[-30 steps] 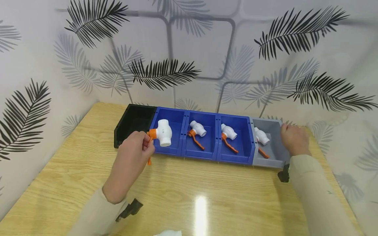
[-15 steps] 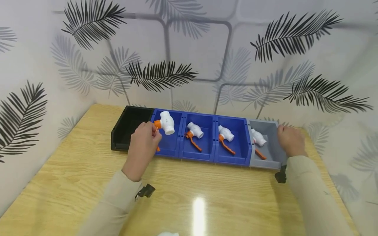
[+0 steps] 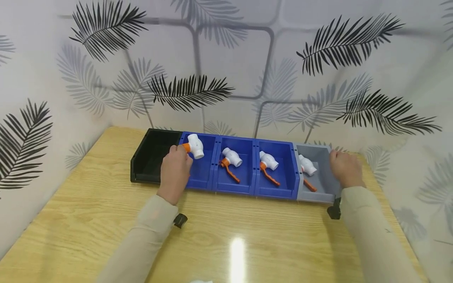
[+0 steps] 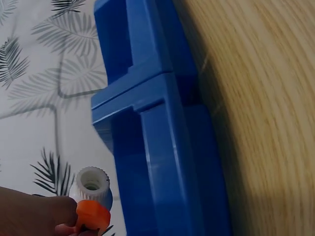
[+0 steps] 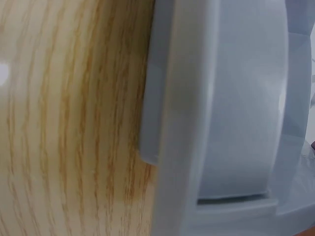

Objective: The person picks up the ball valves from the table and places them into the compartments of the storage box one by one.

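Observation:
My left hand (image 3: 175, 173) pinches a white plastic ball valve (image 3: 196, 146) by its orange handle. It holds the valve above the leftmost blue bin (image 3: 203, 182), white body toward the right. In the left wrist view the ribbed open end of the valve (image 4: 92, 179) shows beside the orange handle (image 4: 93, 215) at the fingers. At the far right of the row, my right hand (image 3: 347, 168) grips the outer wall of the grey bin (image 3: 318, 196) with curled fingers. Its fingers inside the wall are mostly hidden.
Two more blue bins (image 3: 235, 189) each contain a ball valve (image 3: 232, 157); another valve (image 3: 308, 165) lies in the grey bin. A black bin (image 3: 146, 177) ends the row at left. A white object (image 3: 201, 281) shows at the bottom edge. A patterned wall (image 3: 226, 59) stands behind.
My left hand has carried the ball valve forward and tilted it over the leftmost blue bin. My right hand has stayed at the grey bin. The view has shifted slightly.

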{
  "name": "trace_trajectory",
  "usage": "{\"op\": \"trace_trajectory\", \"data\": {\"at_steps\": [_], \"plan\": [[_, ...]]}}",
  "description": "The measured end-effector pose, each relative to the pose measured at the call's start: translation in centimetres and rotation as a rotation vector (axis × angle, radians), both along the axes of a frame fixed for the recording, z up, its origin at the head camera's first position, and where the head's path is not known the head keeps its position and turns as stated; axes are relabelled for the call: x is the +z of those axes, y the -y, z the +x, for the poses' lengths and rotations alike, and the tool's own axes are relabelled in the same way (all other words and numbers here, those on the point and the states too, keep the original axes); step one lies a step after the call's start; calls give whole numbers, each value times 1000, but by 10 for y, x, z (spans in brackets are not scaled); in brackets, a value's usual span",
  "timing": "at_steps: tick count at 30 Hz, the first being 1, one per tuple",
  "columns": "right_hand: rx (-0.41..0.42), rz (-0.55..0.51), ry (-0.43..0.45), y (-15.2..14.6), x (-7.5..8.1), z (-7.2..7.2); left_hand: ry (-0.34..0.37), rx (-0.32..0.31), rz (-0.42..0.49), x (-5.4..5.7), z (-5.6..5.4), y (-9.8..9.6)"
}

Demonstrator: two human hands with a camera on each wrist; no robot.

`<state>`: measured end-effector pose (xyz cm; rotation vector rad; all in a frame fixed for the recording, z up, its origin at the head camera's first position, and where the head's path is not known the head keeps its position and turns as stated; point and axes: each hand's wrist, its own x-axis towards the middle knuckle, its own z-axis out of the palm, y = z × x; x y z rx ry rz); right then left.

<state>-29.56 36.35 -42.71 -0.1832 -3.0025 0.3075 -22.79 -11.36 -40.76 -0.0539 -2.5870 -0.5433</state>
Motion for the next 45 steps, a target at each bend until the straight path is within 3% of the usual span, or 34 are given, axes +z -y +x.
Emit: {"op": "trace_trajectory", "data": {"at_steps": [10,18,22,30,45], "plan": [[2,-6,-4,1,-3,2,35,34,-107,-26,-19,-9],[15,-15,-5,3,-3,2,178,45,-100,-40,-26,-14],[23,-22,0,3,-2,1,203,71,-96,-46,-30,-15],[18,-22,-9,3,0,-1,225,151,-49,-48,-35,-21],[9,-19,-3,-3,-4,-1,309,136,-37,-49,-37,-25]]}}
